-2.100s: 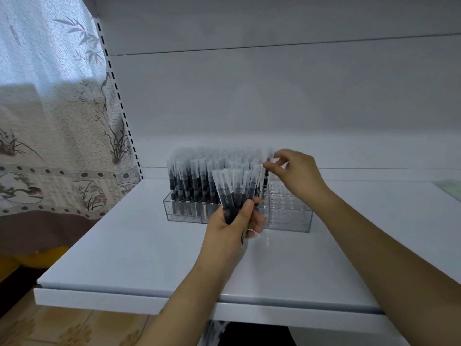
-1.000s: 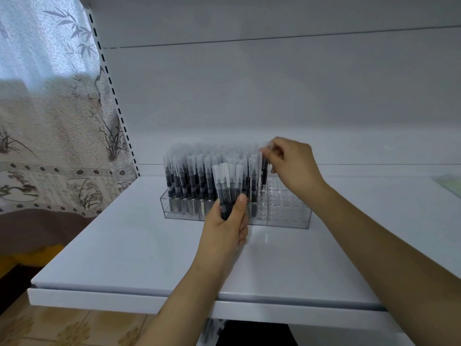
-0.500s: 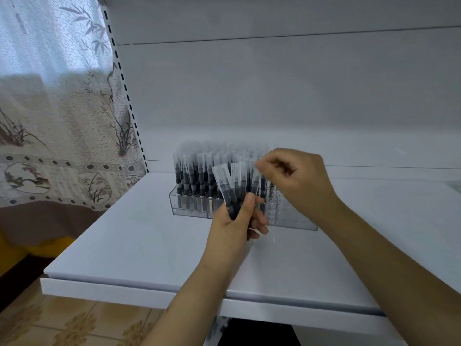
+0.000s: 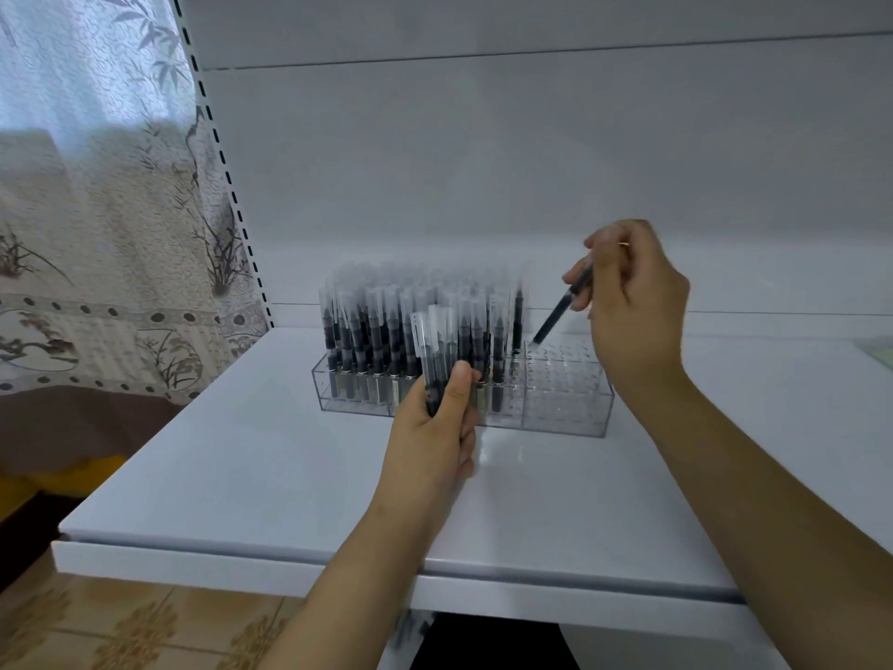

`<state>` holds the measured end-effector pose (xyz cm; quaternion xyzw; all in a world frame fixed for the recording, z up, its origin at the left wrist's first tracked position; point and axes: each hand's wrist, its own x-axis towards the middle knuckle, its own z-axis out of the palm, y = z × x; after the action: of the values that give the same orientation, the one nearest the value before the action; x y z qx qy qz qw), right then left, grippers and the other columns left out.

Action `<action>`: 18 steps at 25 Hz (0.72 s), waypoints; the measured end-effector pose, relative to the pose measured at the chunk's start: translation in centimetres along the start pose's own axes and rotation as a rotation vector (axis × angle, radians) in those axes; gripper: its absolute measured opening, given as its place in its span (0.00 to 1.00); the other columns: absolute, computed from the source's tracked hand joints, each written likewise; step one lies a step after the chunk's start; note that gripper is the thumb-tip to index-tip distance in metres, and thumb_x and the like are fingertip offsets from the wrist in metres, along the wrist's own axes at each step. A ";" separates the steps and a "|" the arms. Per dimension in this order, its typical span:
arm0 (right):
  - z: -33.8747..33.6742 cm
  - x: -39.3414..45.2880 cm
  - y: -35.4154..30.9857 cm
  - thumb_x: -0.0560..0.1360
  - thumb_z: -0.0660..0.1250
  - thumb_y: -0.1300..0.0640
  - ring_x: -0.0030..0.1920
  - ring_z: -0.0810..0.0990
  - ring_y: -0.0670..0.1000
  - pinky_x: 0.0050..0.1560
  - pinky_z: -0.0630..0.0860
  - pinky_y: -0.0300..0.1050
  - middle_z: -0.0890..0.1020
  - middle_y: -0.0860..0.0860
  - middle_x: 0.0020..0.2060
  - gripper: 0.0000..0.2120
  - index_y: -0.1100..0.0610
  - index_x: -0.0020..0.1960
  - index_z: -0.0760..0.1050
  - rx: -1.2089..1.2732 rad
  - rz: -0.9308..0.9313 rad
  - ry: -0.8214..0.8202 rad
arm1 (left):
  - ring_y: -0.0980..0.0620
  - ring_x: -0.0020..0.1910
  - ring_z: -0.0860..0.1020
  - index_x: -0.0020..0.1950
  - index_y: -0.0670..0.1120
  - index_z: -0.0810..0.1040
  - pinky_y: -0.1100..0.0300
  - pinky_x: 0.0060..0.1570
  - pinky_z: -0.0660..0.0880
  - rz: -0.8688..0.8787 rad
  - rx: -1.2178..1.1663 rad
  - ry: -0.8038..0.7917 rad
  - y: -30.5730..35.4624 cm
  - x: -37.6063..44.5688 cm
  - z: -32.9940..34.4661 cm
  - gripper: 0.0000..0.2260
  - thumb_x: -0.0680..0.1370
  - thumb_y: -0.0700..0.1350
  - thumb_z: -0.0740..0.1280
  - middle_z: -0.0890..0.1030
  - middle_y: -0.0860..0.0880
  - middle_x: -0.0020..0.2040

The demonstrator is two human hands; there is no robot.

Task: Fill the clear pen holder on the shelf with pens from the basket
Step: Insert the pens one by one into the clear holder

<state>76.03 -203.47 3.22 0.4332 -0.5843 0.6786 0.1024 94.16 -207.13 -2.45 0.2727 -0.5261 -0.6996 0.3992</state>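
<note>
A clear pen holder [image 4: 563,403] stands on the white shelf [image 4: 241,476]. Its left and middle parts are packed with upright black pens [image 4: 386,331] with clear caps; its right part shows bare holes. My left hand [image 4: 437,427] grips a small bunch of pens [image 4: 432,350] in front of the holder. My right hand [image 4: 628,307] pinches a single pen [image 4: 560,309], tilted, with its lower tip at the holder's top just right of the filled rows. The basket is out of view.
A patterned curtain [image 4: 96,234] hangs at the left beside a perforated shelf upright [image 4: 227,186]. The shelf's back wall [image 4: 531,162] rises behind the holder. A pale green thing [image 4: 877,350] lies at the far right edge. Tiled floor [image 4: 121,621] shows below.
My right hand took one pen from the bunch in my left hand and carried it right, over the holder's bare holes. The left hand's bunch is smaller.
</note>
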 end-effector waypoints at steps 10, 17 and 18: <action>2.8 -0.1 1.9 0.84 0.57 0.49 0.34 0.77 0.56 0.39 0.75 0.54 0.77 0.54 0.32 0.17 0.60 0.44 0.72 -0.449 -0.074 -0.488 | 0.55 0.24 0.58 0.47 0.48 0.63 0.65 0.19 0.54 -0.037 -0.078 0.028 0.1 0.1 0.3 0.10 0.83 0.47 0.63 0.64 0.49 0.31; 1.6 -0.4 1.0 0.84 0.55 0.44 0.32 0.69 0.47 0.34 0.65 0.45 0.71 0.46 0.30 0.21 0.56 0.39 0.69 -0.465 -0.103 -0.190 | 0.55 0.25 0.65 0.52 0.45 0.70 0.66 0.22 0.62 0.050 -0.022 -0.006 0.2 -0.3 0.2 0.08 0.82 0.49 0.64 0.71 0.49 0.34; 1.3 -0.7 0.3 0.83 0.55 0.45 0.32 0.69 0.47 0.34 0.64 0.44 0.70 0.46 0.30 0.20 0.56 0.38 0.69 -0.414 -0.165 -0.126 | 0.56 0.26 0.65 0.52 0.44 0.70 0.66 0.23 0.62 0.066 -0.002 -0.005 0.2 -0.4 0.1 0.08 0.82 0.49 0.63 0.71 0.49 0.34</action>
<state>76.80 -204.42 2.46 0.4907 -0.6790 0.5051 0.2076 94.32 -206.74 -2.25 0.2530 -0.5350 -0.6874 0.4209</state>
